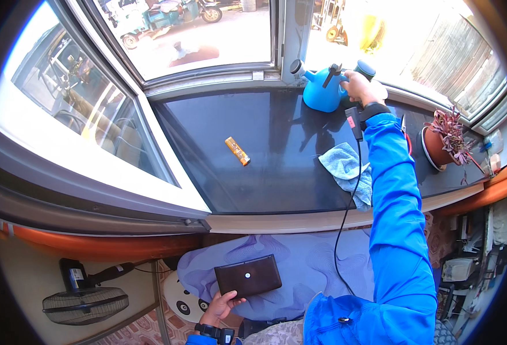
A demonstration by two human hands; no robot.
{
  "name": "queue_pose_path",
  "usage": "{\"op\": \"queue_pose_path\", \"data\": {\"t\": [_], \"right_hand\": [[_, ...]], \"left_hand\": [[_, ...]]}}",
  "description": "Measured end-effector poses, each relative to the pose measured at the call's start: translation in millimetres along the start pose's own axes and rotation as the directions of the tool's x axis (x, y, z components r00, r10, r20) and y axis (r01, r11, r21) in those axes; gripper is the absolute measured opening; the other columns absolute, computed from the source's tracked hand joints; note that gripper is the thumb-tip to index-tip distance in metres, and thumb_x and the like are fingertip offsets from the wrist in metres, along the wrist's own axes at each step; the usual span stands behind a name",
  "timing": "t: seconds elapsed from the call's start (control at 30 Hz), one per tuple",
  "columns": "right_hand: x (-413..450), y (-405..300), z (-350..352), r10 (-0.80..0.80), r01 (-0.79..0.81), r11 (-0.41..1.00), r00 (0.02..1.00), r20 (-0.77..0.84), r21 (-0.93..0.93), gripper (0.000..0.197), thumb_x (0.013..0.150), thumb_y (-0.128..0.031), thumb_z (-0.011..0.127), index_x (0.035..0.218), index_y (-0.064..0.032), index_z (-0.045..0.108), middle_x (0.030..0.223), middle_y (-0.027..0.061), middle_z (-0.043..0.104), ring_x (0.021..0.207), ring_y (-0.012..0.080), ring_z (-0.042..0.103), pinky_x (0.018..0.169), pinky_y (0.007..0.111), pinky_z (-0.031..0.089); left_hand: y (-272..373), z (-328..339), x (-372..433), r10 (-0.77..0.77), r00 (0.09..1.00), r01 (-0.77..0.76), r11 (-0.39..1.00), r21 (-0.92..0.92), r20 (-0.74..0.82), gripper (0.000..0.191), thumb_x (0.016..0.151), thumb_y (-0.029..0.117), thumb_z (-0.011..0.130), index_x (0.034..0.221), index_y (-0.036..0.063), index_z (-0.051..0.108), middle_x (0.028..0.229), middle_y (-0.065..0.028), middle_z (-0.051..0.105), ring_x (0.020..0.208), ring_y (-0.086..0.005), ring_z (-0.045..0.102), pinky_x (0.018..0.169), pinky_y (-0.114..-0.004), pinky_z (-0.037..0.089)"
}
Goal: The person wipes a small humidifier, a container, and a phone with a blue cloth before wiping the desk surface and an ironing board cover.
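Observation:
In my left hand (pixel 223 306), low in front of me, is a flat dark brown wallet-like case (pixel 250 276) with a small round light spot. My outstretched right hand (pixel 359 87) is at the handle side of a blue plastic watering can (pixel 322 92), near the window. The can has a dark spout end and a black lever on top. Just behind that hand shows a round object with a dark green top (pixel 365 69). The hand hides its own grip, so I cannot tell which it holds.
An orange lighter (pixel 237 151) and a light blue cloth (pixel 349 172) lie on the dark glossy sill (pixel 270 181). At right stands a potted succulent (pixel 443 140). A black cable (pixel 344 215) hangs along my sleeve. The open window sash (pixel 150 142) juts in; a fan (pixel 85 304) is below.

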State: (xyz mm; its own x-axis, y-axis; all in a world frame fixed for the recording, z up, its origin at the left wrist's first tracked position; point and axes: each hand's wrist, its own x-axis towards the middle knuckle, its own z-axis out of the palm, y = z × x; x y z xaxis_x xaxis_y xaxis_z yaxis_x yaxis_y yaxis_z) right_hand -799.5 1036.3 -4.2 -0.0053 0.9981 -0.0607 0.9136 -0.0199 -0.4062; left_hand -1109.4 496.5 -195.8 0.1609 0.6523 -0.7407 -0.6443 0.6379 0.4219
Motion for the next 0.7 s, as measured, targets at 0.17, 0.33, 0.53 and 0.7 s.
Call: {"op": "queue_pose_path", "data": {"t": [0.17, 0.33, 0.53, 0.7], "right_hand": [[-13, 0, -8, -0.151, 0.12, 0.968, 0.98, 0.126, 0.22, 0.027, 0.083, -0.022, 0.055, 0.102, -0.003, 0.055, 0.051, 0.0065, 0.052, 0.042, 0.0165, 0.052, 0.04, 0.029, 0.042], [-16, -59, 35, -0.245, 0.236, 0.964, 0.967, 0.072, 0.121, 0.024, 0.081, -0.025, 0.054, 0.087, -0.0016, 0.058, 0.057, 0.0112, 0.058, 0.046, 0.0208, 0.058, 0.048, 0.034, 0.047], [-11, -111, 69, -0.129, 0.128, 0.992, 0.99, -0.055, -0.01, 0.027, 0.078, -0.031, 0.056, 0.095, -0.0102, 0.06, 0.093, 0.0127, 0.061, 0.092, 0.0316, 0.056, 0.078, 0.042, 0.045], [-11, -99, 65, -0.161, 0.177, 0.982, 0.968, -0.191, 0.069, 0.035, 0.071, -0.032, 0.058, 0.101, -0.0129, 0.06, 0.099, 0.0121, 0.061, 0.096, 0.0306, 0.056, 0.082, 0.039, 0.045]], "left_hand": [[0, 2, 19, 0.014, 1.0, -0.014, 1.0, 0.009, 0.023, 0.034, 0.081, 0.011, 0.054, 0.113, -0.0009, 0.046, 0.096, -0.0129, 0.059, 0.077, -0.0222, 0.061, 0.068, -0.029, 0.052], [0, -7, 26, -0.039, 0.999, 0.038, 0.999, 0.025, 0.032, 0.035, 0.081, 0.01, 0.054, 0.114, -0.0006, 0.046, 0.097, -0.0131, 0.059, 0.079, -0.0229, 0.062, 0.068, -0.03, 0.053], [-1, 1, 23, -0.009, 1.0, 0.009, 1.0, -0.017, 0.001, 0.039, 0.079, 0.008, 0.055, 0.115, -0.0014, 0.045, 0.099, -0.0147, 0.059, 0.078, -0.026, 0.062, 0.07, -0.033, 0.053], [-2, 1, 22, -0.002, 1.0, 0.002, 1.0, -0.015, -0.003, 0.039, 0.079, 0.008, 0.054, 0.115, -0.0015, 0.044, 0.099, -0.0147, 0.059, 0.078, -0.026, 0.062, 0.07, -0.033, 0.053]]}}
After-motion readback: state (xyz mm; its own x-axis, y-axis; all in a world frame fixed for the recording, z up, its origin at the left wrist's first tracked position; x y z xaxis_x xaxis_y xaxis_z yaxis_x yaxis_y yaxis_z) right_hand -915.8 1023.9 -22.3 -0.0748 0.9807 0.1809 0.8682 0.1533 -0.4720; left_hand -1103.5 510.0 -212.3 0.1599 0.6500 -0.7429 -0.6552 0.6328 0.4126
